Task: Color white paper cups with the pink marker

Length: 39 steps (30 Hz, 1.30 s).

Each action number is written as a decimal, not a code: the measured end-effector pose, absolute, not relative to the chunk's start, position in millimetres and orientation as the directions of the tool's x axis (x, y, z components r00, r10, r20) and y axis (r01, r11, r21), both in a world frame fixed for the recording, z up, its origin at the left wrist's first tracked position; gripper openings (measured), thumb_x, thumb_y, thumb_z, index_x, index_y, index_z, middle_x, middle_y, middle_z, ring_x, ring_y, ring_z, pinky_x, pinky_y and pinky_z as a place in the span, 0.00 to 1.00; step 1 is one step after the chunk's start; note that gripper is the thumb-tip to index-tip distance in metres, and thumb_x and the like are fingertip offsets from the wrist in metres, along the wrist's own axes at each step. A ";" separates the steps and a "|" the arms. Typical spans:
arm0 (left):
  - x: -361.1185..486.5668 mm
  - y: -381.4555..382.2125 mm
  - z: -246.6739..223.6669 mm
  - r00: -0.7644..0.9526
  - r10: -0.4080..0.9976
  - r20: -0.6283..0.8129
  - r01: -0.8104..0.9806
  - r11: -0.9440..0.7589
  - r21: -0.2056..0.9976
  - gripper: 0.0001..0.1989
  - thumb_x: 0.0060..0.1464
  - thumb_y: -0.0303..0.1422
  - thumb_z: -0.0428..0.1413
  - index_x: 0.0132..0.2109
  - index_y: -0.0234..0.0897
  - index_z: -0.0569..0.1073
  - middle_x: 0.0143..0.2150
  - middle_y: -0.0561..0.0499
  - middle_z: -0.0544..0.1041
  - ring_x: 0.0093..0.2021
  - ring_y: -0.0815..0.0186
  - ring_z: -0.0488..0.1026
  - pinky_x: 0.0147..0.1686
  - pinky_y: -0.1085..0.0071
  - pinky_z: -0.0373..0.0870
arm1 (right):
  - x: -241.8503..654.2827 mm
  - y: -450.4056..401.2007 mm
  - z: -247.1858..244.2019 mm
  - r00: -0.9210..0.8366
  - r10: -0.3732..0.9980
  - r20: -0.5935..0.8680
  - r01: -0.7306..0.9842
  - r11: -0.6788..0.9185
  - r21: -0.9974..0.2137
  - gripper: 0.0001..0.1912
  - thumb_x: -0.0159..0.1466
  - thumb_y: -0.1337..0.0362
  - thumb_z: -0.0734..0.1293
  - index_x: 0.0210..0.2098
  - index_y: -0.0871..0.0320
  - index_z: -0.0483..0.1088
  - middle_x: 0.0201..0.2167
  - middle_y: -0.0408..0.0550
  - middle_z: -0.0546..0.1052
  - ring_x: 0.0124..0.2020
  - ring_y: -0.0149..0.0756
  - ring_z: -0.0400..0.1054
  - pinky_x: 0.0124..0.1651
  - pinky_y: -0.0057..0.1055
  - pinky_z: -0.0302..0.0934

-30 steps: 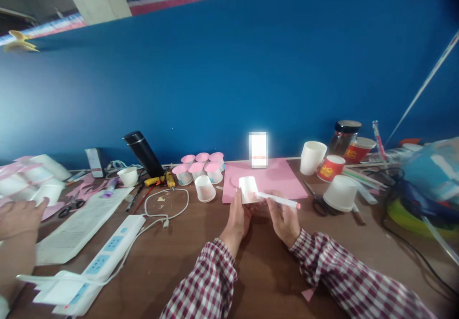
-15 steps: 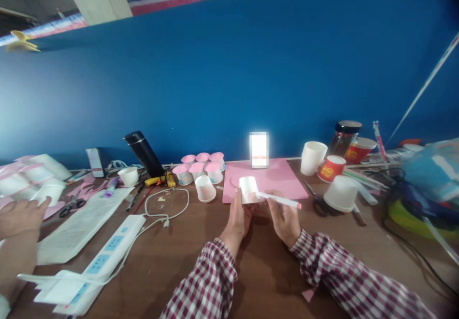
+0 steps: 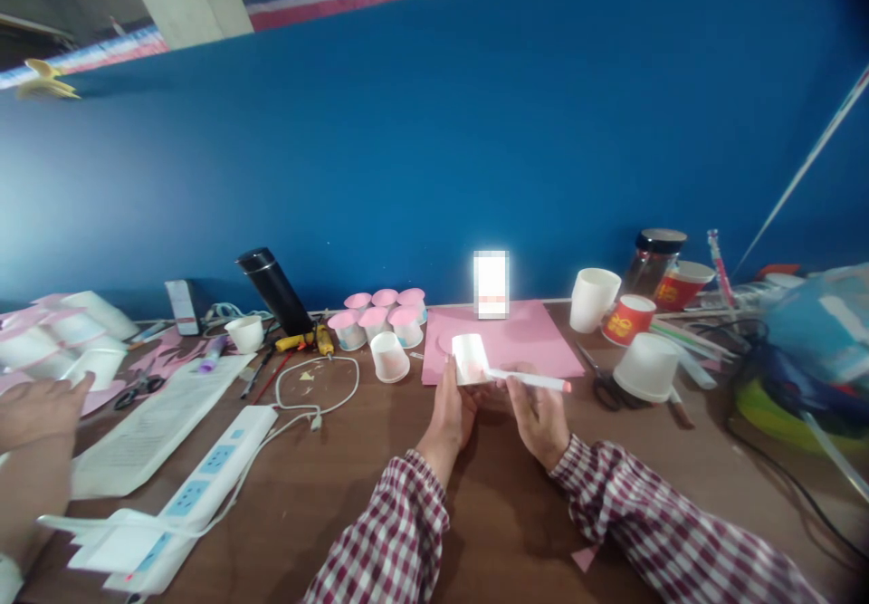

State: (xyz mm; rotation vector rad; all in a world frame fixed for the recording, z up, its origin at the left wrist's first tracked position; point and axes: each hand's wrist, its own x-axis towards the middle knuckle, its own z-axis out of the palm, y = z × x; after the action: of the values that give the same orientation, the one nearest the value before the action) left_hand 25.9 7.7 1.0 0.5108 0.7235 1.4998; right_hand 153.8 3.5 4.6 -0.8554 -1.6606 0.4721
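Observation:
In the middle of the head view, my left hand [image 3: 451,418] is closed around a small white paper cup [image 3: 467,357], tipped on its side. My right hand [image 3: 541,418] grips a white marker pen [image 3: 529,378] with a pinkish end at the right. The pen's other end meets the lower right part of the cup, where faint pink marks show. Behind the cup lies pink paper [image 3: 526,337]. To the left stands a small white paper cup [image 3: 389,358], upside down, in front of several cups with pink tops [image 3: 372,319].
On the left are a power strip [image 3: 196,495], a printed sheet [image 3: 163,418], a black flask [image 3: 272,287] and another person's hand [image 3: 44,414]. On the right are scissors [image 3: 603,387], an upturned white cup [image 3: 644,367], a red cup [image 3: 628,319] and a glass jar [image 3: 648,264].
The cup in my left hand has turned slightly, and the pen in my right hand has shifted a little along it. The rest stays in place.

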 end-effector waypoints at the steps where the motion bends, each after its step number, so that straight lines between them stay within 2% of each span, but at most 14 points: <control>1: 25.8 7.7 0.8 -0.079 0.989 -0.122 -0.708 0.030 0.705 0.24 0.55 0.49 0.54 0.45 0.31 0.74 0.33 0.44 0.80 0.35 0.60 0.77 0.37 0.66 0.71 | 153.9 3.4 4.8 -0.083 0.745 0.662 0.288 0.654 -0.700 0.13 0.69 0.60 0.57 0.36 0.58 0.70 0.28 0.49 0.77 0.29 0.36 0.73 0.32 0.29 0.68; 6: 25.8 7.3 -0.1 -0.123 0.979 -0.161 -0.709 0.027 0.705 0.23 0.54 0.48 0.55 0.46 0.32 0.74 0.33 0.46 0.80 0.30 0.63 0.76 0.31 0.70 0.70 | 153.9 2.3 4.7 -0.070 0.751 0.656 0.297 0.643 -0.705 0.14 0.69 0.60 0.57 0.32 0.57 0.69 0.27 0.48 0.77 0.27 0.35 0.73 0.30 0.28 0.68; 13: 25.8 7.4 2.0 -0.079 0.988 -0.136 -0.701 0.042 0.712 0.26 0.55 0.50 0.54 0.47 0.30 0.73 0.34 0.43 0.80 0.34 0.60 0.77 0.37 0.66 0.72 | 154.2 3.1 2.7 -0.087 0.752 0.653 0.289 0.647 -0.706 0.13 0.69 0.60 0.57 0.36 0.58 0.71 0.29 0.49 0.78 0.30 0.37 0.74 0.34 0.30 0.69; 23: 26.2 6.3 0.2 -0.138 0.979 -0.151 -0.704 0.010 0.710 0.25 0.51 0.48 0.58 0.47 0.31 0.72 0.32 0.46 0.79 0.30 0.64 0.76 0.33 0.69 0.72 | 153.2 1.5 5.7 -0.082 0.752 0.654 0.299 0.645 -0.703 0.14 0.69 0.61 0.56 0.32 0.58 0.68 0.25 0.46 0.74 0.26 0.33 0.71 0.28 0.25 0.66; 31: 26.4 5.7 3.5 -0.072 0.991 -0.111 -0.700 0.029 0.714 0.25 0.53 0.50 0.55 0.46 0.31 0.73 0.32 0.44 0.80 0.33 0.60 0.77 0.38 0.66 0.73 | 153.2 3.5 1.0 -0.084 0.751 0.655 0.269 0.651 -0.710 0.13 0.69 0.61 0.56 0.39 0.58 0.70 0.31 0.50 0.77 0.32 0.37 0.74 0.34 0.28 0.69; 39: 25.6 7.3 -1.4 -0.106 0.987 -0.125 -0.697 0.016 0.717 0.26 0.54 0.49 0.55 0.48 0.30 0.72 0.34 0.43 0.80 0.33 0.61 0.77 0.37 0.66 0.73 | 153.4 2.1 4.6 -0.070 0.739 0.670 0.286 0.658 -0.696 0.13 0.69 0.61 0.57 0.35 0.58 0.70 0.28 0.48 0.77 0.28 0.35 0.73 0.31 0.27 0.67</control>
State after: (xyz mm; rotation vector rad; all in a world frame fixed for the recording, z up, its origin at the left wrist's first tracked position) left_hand 25.6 7.3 -1.4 0.5018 0.7554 1.5249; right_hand 153.4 2.1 4.6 -0.8511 -1.6489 0.4598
